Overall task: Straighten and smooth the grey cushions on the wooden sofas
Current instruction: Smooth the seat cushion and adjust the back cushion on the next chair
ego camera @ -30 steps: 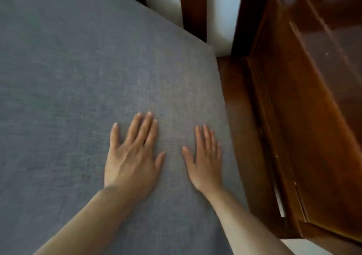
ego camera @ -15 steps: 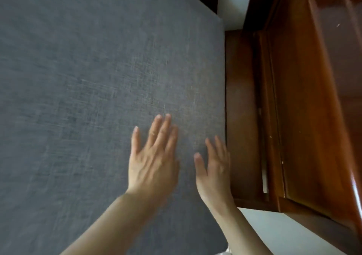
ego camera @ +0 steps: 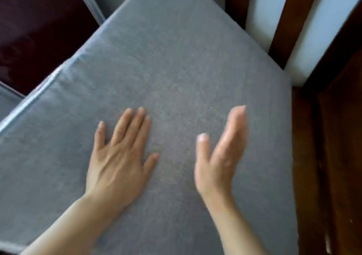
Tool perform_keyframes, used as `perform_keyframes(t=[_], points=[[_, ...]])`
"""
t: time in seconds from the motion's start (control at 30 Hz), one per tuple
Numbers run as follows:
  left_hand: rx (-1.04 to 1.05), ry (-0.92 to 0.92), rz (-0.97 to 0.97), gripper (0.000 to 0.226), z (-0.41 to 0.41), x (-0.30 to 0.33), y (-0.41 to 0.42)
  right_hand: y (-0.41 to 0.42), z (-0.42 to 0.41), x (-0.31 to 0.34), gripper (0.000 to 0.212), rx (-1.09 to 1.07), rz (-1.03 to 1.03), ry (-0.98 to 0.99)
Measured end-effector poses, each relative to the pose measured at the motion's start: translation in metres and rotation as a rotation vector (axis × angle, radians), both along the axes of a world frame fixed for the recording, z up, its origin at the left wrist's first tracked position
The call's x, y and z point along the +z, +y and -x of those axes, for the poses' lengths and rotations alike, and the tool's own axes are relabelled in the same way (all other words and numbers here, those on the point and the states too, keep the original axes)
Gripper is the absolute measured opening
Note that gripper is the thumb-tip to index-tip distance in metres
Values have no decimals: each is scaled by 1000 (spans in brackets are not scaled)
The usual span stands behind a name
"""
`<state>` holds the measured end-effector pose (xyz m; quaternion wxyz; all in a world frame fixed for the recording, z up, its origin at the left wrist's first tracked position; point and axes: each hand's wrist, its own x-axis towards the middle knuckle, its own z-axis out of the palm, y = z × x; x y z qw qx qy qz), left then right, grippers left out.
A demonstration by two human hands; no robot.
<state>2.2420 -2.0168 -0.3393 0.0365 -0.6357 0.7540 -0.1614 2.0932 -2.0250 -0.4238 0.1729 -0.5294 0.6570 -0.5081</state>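
Observation:
A grey cushion (ego camera: 176, 58) fills most of the head view, lying flat on a wooden sofa. My left hand (ego camera: 119, 156) lies palm down on its middle with fingers straight and spread. My right hand (ego camera: 221, 154) is to the right of it, blurred, tilted onto its edge with straight fingers and the thumb apart; whether it touches the fabric I cannot tell. Both hands hold nothing.
The dark wooden sofa frame (ego camera: 329, 156) runs down the right side, with back slats (ego camera: 284, 19) at the top right against a pale wall. A dark surface (ego camera: 35, 23) lies beyond the cushion's left edge, whose piped seam (ego camera: 39, 86) shows.
The view has swung so the cushion's left edge and back slats now show. My hands have moved apart, and my right hand has tilted from flat onto its edge.

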Motion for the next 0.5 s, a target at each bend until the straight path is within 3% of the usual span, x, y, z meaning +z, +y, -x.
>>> perform_keyframes(t=[0.07,0.13,0.23,0.3,0.43,0.5], points=[[11,-43,-177,74,-16,1,2,10,-46,-21,67,209,-136,220],[-19,-31,-178,72,-14,17,-2,-3,-46,-7,76,246,-226,138],[33,133,147,70,-36,67,8,-19,-32,62,63,48,11,-116],[144,156,220,71,-77,73,22,-20,-67,92,57,48,185,-158],[243,117,-69,71,-112,60,30,5,-149,54,65,418,6,337],[233,172,-94,75,-111,71,30,3,-145,56,67,461,-110,353]])
